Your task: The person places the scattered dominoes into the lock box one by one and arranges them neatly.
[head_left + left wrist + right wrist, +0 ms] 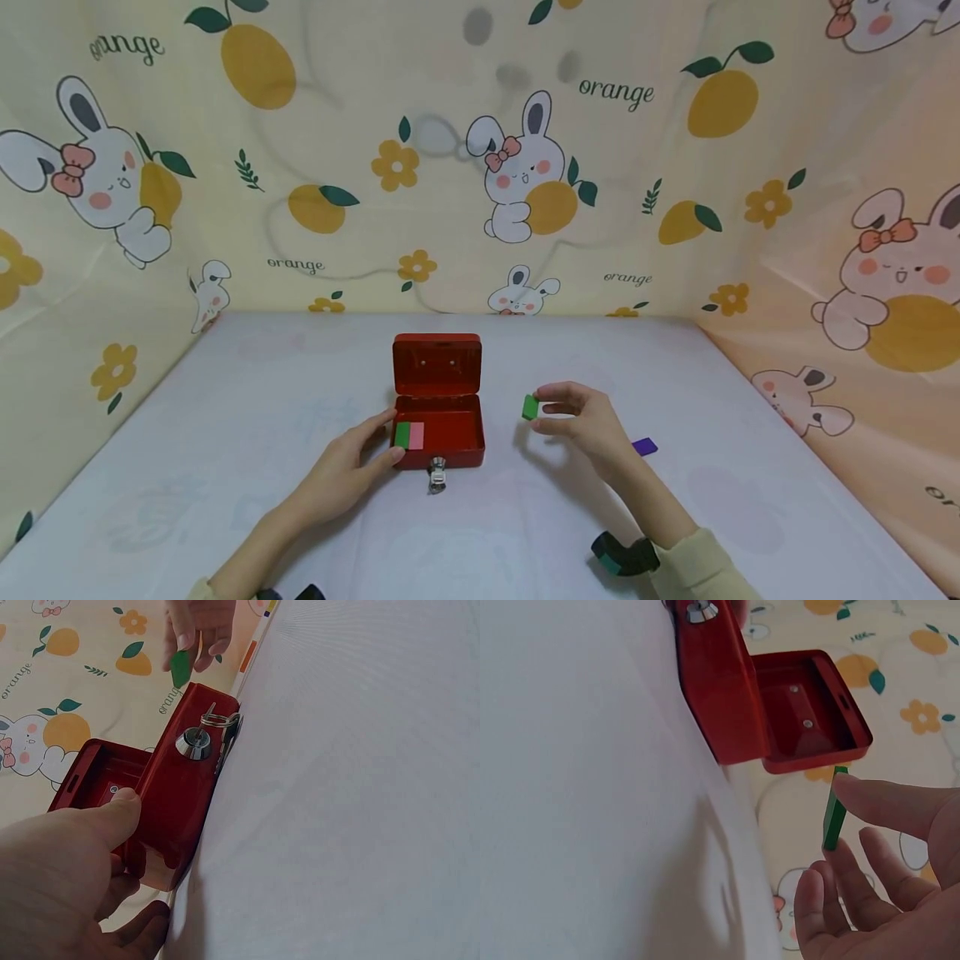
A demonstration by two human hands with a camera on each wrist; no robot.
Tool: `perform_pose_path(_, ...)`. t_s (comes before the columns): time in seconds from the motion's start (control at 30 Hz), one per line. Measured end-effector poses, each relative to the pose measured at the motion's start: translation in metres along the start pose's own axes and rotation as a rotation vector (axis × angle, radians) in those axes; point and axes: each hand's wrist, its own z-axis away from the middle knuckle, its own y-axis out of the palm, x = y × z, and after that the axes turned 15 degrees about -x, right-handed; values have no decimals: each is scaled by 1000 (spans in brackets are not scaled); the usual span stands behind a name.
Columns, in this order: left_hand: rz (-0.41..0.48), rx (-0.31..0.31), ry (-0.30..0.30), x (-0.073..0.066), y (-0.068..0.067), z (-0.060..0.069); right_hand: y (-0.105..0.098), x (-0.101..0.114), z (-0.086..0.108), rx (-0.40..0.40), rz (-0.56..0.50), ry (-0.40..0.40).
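A red metal cash box (468, 458) stands with its lid (437, 364) raised. Inside, at the left end, a green block (402, 435) and a pink block (417, 436) lie side by side. My left hand (347, 462) holds the box's left end, thumb at the front corner and fingers along the side. To the right of the box, my right hand (588, 421) pinches a second green block (530, 407) between thumb and fingertip above the table. In the right wrist view this green block (835, 810) is seen edge-on.
A key with rings (220, 720) hangs from the lock (193, 742) on the box front. A purple block (645, 447) lies on the white table (750, 467) behind my right wrist. A printed cloth with rabbits and oranges (450, 208) rises at the back and sides.
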Motion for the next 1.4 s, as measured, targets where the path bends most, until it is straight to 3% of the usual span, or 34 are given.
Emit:
perform_pose_path(0.43, 1, -2, 0, -2, -2, 0, 20, 2, -2, 28, 19, 21)
perform_pose_path(0.87, -5, 0, -3, -1, -1, -1, 40, 13, 0, 87, 56, -42)
perform_pose_path(1.4, 6, -2, 4, 0, 0, -1, 56, 17, 0, 125, 43, -64)
